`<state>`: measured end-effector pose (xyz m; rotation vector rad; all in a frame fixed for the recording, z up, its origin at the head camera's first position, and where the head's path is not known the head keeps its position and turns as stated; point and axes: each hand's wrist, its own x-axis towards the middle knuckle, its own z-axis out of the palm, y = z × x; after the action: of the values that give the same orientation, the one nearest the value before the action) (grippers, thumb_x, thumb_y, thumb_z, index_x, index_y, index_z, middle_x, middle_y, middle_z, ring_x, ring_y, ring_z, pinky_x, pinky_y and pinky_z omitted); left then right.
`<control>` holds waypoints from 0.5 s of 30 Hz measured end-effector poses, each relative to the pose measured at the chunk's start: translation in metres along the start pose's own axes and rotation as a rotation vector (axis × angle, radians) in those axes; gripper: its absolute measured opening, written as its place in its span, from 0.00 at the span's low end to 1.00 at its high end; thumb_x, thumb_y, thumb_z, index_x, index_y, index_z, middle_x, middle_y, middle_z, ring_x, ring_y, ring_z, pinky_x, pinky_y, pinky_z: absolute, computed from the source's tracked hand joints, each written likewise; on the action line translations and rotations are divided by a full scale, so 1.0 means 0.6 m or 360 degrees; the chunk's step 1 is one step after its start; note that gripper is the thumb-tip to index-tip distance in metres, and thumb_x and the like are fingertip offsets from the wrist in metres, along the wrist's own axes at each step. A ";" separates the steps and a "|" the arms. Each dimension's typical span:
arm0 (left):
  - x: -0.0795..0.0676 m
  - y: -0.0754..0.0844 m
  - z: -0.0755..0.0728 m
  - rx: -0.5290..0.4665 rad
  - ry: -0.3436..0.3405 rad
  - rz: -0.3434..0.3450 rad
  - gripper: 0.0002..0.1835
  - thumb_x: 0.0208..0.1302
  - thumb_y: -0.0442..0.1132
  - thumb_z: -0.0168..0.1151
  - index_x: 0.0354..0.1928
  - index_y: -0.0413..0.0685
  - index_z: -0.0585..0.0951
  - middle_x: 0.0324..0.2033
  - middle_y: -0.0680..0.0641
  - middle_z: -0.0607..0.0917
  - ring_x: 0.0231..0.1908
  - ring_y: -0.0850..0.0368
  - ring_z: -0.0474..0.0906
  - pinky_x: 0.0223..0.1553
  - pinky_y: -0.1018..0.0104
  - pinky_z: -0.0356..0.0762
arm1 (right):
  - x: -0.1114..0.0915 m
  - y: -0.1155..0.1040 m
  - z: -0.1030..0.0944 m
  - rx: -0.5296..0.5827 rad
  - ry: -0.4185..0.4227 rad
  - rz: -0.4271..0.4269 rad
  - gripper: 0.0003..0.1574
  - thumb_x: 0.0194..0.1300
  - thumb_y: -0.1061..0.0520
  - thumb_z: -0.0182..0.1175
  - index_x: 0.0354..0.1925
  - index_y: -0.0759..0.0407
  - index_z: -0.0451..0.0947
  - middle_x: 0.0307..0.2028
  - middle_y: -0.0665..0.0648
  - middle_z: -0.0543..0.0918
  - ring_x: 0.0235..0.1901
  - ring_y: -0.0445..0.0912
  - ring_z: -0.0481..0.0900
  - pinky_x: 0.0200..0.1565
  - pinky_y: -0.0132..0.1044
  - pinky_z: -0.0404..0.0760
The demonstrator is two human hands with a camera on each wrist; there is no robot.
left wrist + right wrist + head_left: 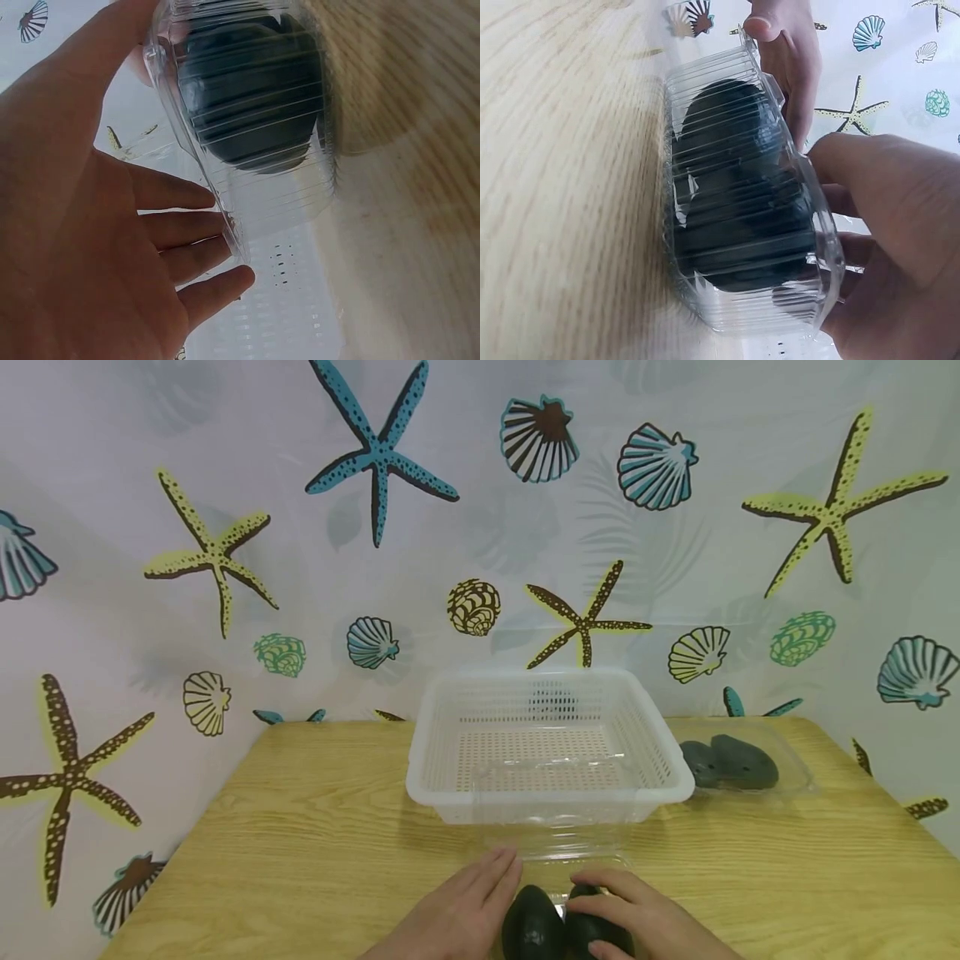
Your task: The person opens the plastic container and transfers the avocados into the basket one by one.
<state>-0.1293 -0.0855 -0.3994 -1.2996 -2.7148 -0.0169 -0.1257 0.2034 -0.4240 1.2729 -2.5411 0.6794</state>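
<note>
The right hand [637, 914] curls its fingers and thumb round the right-hand dark oval [587, 937], gripping it from above and from the side. Right up against it sits the left-hand dark oval [532, 925], smooth and glossy. Both are inside a ribbed clear tray [761, 321] on the table [300, 827], at the near edge of what the head view takes in. The left hand [465, 906] grips nothing: its fingers are fairly straight, their tips at the tray's rim. The tray's clear lid [555, 841] stands raised on the far side, in front of a white basket [442, 797] with slotted walls and floor. To the right of the basket is a second clear container [797, 768], with dark rounded pieces [742, 764] in it.

The head view cuts off the near end of the tray and the bottoms of both ovals. The fingers cover part of the right one, and I can't tell whether it touches the tray floor. Ribbed plastic blurs both ovals in the wrist views. The lid is so clear that its outline is hard to follow, and the basket's corner hides part of the second container.
</note>
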 end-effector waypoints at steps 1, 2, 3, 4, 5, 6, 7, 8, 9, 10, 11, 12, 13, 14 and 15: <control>0.000 0.000 0.000 -0.0008 0.0012 0.0013 0.52 0.66 0.76 0.39 0.74 0.37 0.61 0.73 0.40 0.64 0.73 0.48 0.62 0.69 0.59 0.68 | -0.001 0.001 0.003 0.0018 -0.0022 -0.0006 0.23 0.69 0.49 0.62 0.61 0.46 0.76 0.59 0.57 0.77 0.55 0.46 0.77 0.48 0.35 0.84; 0.000 0.000 0.000 -0.0018 0.0025 0.0026 0.52 0.66 0.75 0.40 0.73 0.36 0.61 0.73 0.39 0.65 0.73 0.47 0.62 0.69 0.59 0.69 | -0.001 0.002 0.005 0.0047 -0.0047 0.0000 0.23 0.70 0.48 0.61 0.62 0.45 0.76 0.60 0.57 0.77 0.56 0.46 0.77 0.48 0.36 0.84; 0.000 0.000 0.000 -0.0033 0.0027 0.0032 0.52 0.66 0.75 0.40 0.73 0.36 0.62 0.73 0.39 0.65 0.73 0.47 0.62 0.69 0.59 0.69 | -0.001 0.003 0.007 0.0062 -0.0067 -0.0005 0.23 0.70 0.48 0.61 0.62 0.45 0.75 0.60 0.58 0.77 0.56 0.47 0.77 0.48 0.36 0.84; 0.001 0.000 0.000 -0.0054 0.0022 0.0036 0.52 0.65 0.75 0.41 0.73 0.36 0.62 0.73 0.39 0.64 0.73 0.47 0.62 0.69 0.59 0.69 | -0.002 0.004 0.009 0.0066 -0.0084 0.0000 0.25 0.69 0.46 0.62 0.63 0.45 0.75 0.60 0.58 0.76 0.57 0.47 0.77 0.49 0.36 0.84; 0.001 0.000 -0.001 -0.0074 0.0012 0.0038 0.52 0.65 0.75 0.42 0.73 0.36 0.62 0.73 0.39 0.64 0.73 0.47 0.62 0.69 0.59 0.69 | -0.002 0.006 0.011 0.0069 -0.0100 0.0015 0.27 0.68 0.44 0.62 0.63 0.45 0.74 0.61 0.58 0.76 0.57 0.48 0.77 0.49 0.36 0.84; 0.003 -0.001 -0.002 -0.0094 -0.0005 0.0034 0.53 0.65 0.76 0.43 0.73 0.36 0.62 0.73 0.39 0.64 0.73 0.47 0.61 0.69 0.60 0.68 | -0.002 0.007 0.013 0.0079 -0.0119 0.0040 0.29 0.67 0.41 0.63 0.64 0.44 0.74 0.61 0.59 0.76 0.57 0.49 0.77 0.49 0.37 0.84; 0.004 -0.001 -0.003 -0.0120 -0.0034 0.0027 0.53 0.64 0.76 0.44 0.74 0.37 0.61 0.74 0.39 0.64 0.74 0.47 0.61 0.69 0.60 0.68 | -0.001 0.008 0.014 0.0106 -0.0161 0.0090 0.31 0.66 0.39 0.63 0.64 0.43 0.73 0.62 0.59 0.76 0.58 0.49 0.77 0.50 0.37 0.83; 0.005 -0.003 -0.004 -0.0142 -0.0071 0.0012 0.53 0.63 0.76 0.46 0.74 0.37 0.61 0.74 0.39 0.63 0.74 0.48 0.60 0.70 0.61 0.67 | 0.001 0.007 0.014 0.0130 -0.0204 0.0141 0.33 0.64 0.36 0.63 0.64 0.42 0.72 0.63 0.59 0.75 0.59 0.49 0.77 0.50 0.37 0.83; 0.007 -0.004 -0.006 -0.0159 -0.0107 -0.0001 0.53 0.62 0.75 0.48 0.74 0.38 0.61 0.74 0.40 0.63 0.74 0.49 0.59 0.70 0.62 0.67 | 0.003 0.005 0.013 0.0139 -0.0234 0.0180 0.34 0.62 0.34 0.64 0.63 0.42 0.72 0.63 0.58 0.75 0.59 0.50 0.77 0.51 0.38 0.83; 0.008 -0.006 -0.008 -0.0187 -0.0146 -0.0013 0.53 0.62 0.75 0.50 0.74 0.39 0.61 0.74 0.40 0.62 0.75 0.49 0.59 0.70 0.63 0.66 | 0.006 0.004 0.013 0.0150 -0.0264 0.0220 0.36 0.60 0.32 0.65 0.62 0.41 0.72 0.63 0.58 0.74 0.60 0.50 0.77 0.51 0.38 0.83; 0.009 -0.007 -0.009 -0.0206 -0.0178 -0.0025 0.53 0.61 0.75 0.52 0.74 0.39 0.61 0.75 0.41 0.62 0.75 0.50 0.58 0.71 0.63 0.65 | 0.009 0.000 0.011 0.0167 -0.0292 0.0259 0.35 0.60 0.31 0.64 0.61 0.40 0.71 0.64 0.57 0.74 0.60 0.49 0.77 0.51 0.38 0.83; 0.009 -0.009 -0.011 -0.0244 -0.0216 -0.0042 0.53 0.60 0.74 0.53 0.74 0.40 0.61 0.75 0.42 0.62 0.75 0.51 0.57 0.71 0.64 0.64 | 0.012 -0.003 0.010 0.0188 -0.0314 0.0287 0.34 0.60 0.30 0.64 0.60 0.39 0.71 0.64 0.56 0.74 0.60 0.48 0.76 0.51 0.38 0.83; 0.010 -0.010 -0.012 -0.0271 -0.0243 -0.0054 0.53 0.60 0.74 0.54 0.75 0.40 0.61 0.75 0.42 0.61 0.75 0.51 0.57 0.72 0.64 0.64 | 0.015 -0.007 0.007 0.0210 -0.0337 0.0319 0.33 0.60 0.30 0.64 0.59 0.39 0.71 0.64 0.56 0.74 0.60 0.47 0.76 0.52 0.38 0.83; 0.010 -0.011 -0.013 -0.0288 -0.0265 -0.0061 0.53 0.60 0.74 0.55 0.75 0.41 0.61 0.75 0.42 0.61 0.76 0.51 0.56 0.72 0.64 0.63 | 0.018 -0.011 0.004 0.0230 -0.0344 0.0340 0.33 0.59 0.30 0.64 0.58 0.39 0.71 0.64 0.55 0.73 0.60 0.47 0.76 0.52 0.38 0.83; 0.010 -0.012 -0.014 -0.0301 -0.0273 -0.0063 0.53 0.60 0.73 0.55 0.75 0.41 0.61 0.75 0.42 0.61 0.75 0.51 0.57 0.72 0.64 0.63 | 0.021 -0.014 0.002 0.0238 -0.0347 0.0345 0.34 0.59 0.30 0.64 0.58 0.39 0.71 0.64 0.55 0.73 0.60 0.47 0.76 0.52 0.38 0.83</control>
<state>-0.1377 -0.0857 -0.3899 -1.3527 -2.9462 -0.1783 -0.1265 0.1896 -0.4178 1.1847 -2.8854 0.8294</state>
